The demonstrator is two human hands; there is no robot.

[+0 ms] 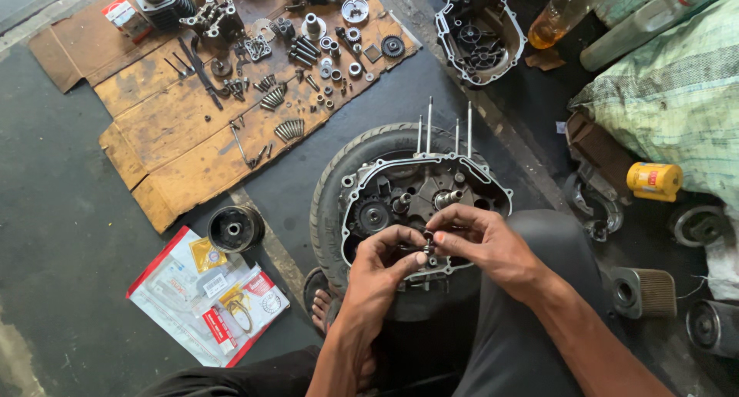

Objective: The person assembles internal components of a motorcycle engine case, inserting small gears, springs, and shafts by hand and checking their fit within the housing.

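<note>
A small metal part (428, 239) is pinched between the fingertips of both hands, the left hand (382, 260) and the right hand (481, 239) meeting just above the open engine case (419, 193). The case lies on a tyre (339, 189) on the floor, gears showing inside and four long studs (446, 128) standing up from its far edge. Beyond, a sheet of cardboard (177, 135) carries bolts and engine pieces. A gasket packet (204, 297) lies at left, beside a black drum-shaped part (235, 228).
</note>
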